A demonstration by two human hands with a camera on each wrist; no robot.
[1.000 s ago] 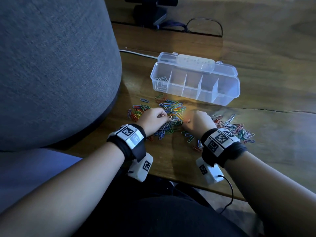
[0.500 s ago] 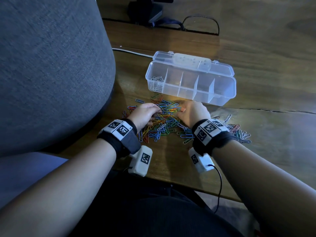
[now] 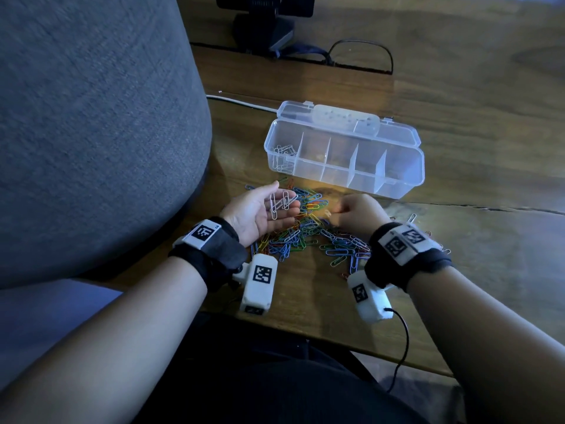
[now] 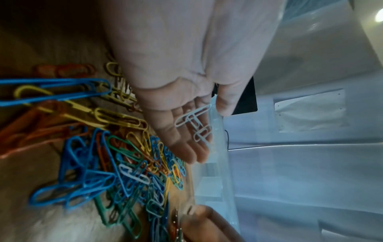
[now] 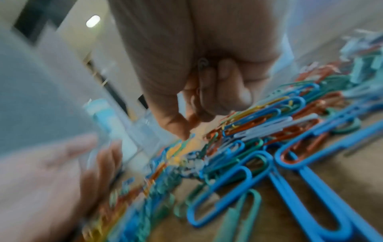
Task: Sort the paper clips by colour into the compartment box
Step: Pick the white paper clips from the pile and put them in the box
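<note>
Left hand: the left hand lies palm up with fingers nearly straight over the 9 o'clock edge of the pile; three white wire paper clips rest loose on its fingers.
Right hand: the right hand is curled knuckles-up at the pile's 3 o'clock side; in the right wrist view a thin grey clip sits tucked between its bent fingers, the colour hard to judge.
Pile: a heap of coloured plastic-coated paper clips (blue, green, orange, yellow, white) lies on the brown wooden desk; too many and too tangled to count.
Box: one clear plastic compartment box with its lid open stands at 12 o'clock from the pile; five compartments can be made out, and the leftmost holds a small cluster of white clips, number unclear.
Hidden: clips under both hands are covered; the right wrist view is blurred.
Writing: only black-and-white square code markers on two wrist bands; no readable text.
</note>
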